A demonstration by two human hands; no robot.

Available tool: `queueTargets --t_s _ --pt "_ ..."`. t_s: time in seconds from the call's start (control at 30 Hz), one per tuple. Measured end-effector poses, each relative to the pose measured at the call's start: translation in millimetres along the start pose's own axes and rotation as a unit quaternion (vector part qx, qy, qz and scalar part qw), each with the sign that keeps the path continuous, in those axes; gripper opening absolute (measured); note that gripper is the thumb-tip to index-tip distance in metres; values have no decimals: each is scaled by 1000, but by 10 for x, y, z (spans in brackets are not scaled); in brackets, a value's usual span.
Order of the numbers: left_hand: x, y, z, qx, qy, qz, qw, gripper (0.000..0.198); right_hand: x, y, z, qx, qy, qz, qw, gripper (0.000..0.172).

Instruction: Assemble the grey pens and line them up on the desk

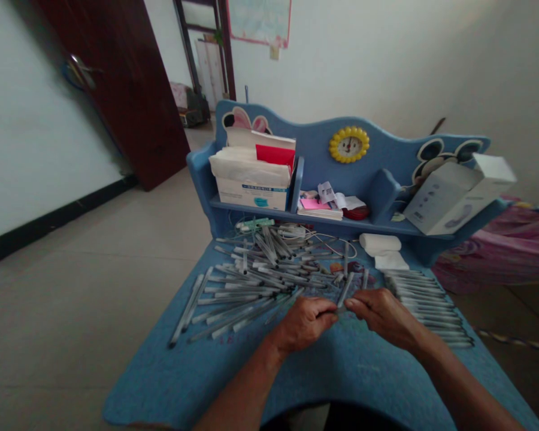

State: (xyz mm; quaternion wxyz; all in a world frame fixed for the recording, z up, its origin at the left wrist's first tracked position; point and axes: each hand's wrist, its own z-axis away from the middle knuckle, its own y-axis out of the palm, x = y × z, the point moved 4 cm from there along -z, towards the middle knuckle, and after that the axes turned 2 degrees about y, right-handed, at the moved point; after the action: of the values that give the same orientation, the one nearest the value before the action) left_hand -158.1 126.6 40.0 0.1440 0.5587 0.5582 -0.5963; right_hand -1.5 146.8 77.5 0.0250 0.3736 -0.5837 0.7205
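Observation:
Both hands meet over the front middle of the blue desk [336, 371]. My left hand [306, 323] is closed in a pinch at the lower end of a slim grey pen [345, 290], which slants up from between the fingertips. My right hand [379, 312] is closed too, its thumb and forefinger pinching at the same end from the other side. The fingers hide most of that end. A loose heap of similar grey pens [251, 281] with dark tips spreads left of and behind my hands. To the right lies a neat row of pens [426, 305], side by side.
A paper roll [379, 244] and a white cable [341, 245] lie at the desk's back. The raised shelf holds a mask box [251, 191] full of papers, a notepad stack [318, 209] and a tilted white box [449, 197]. A yellow clock [349, 144] sits on the backboard.

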Motion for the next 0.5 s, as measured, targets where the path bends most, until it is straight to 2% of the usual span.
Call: queueTargets --t_s 0.1,0.2,0.37,0.5 --pt "0 0 -1 -2 -7 6 1000 13 -10 -13 30 4 7 -48 999 20" --pt "-6 4 1 2 -10 14 1000 13 -4 0 47 4 2 -50 999 16" --pt "-15 10 3 7 -9 15 1000 14 -10 26 61 -9 3 19 1000 40" --pt "-13 16 -1 9 -11 16 1000 13 -19 18 84 -7 15 -24 1000 21"
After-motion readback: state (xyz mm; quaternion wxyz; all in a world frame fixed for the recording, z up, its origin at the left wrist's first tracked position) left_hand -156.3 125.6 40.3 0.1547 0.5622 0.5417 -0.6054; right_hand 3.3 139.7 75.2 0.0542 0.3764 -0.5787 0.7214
